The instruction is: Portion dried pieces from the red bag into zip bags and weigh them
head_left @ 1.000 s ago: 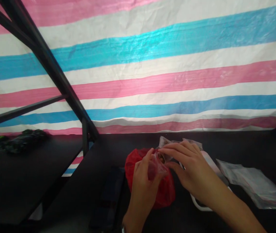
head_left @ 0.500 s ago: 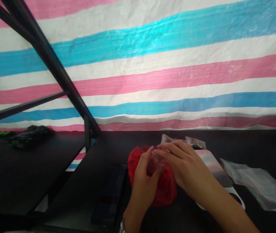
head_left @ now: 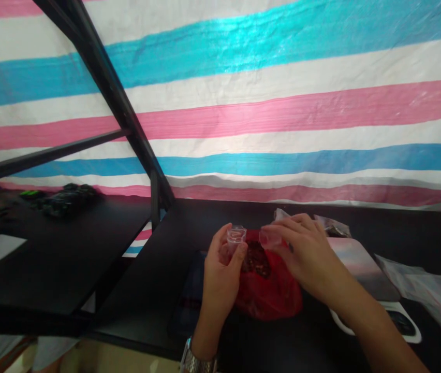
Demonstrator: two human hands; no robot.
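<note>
Hands level above red bag [head_left: 270, 290] on tabletop [head_left: 158, 269]: left hand [head_left: 220, 269] pinching clear pouch's [head_left: 252, 238] left rim, right hand [head_left: 306, 254] pinching its right rim, mouth stretched crosswise between both grips.

One head-worn camera looks forward and down, close over the black table [head_left: 189, 217].

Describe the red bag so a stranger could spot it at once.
Start at the black table below the striped sheet. The red bag lies near its front edge, under the left hand and right hand. It is the only red, crumpled thing there.
</note>
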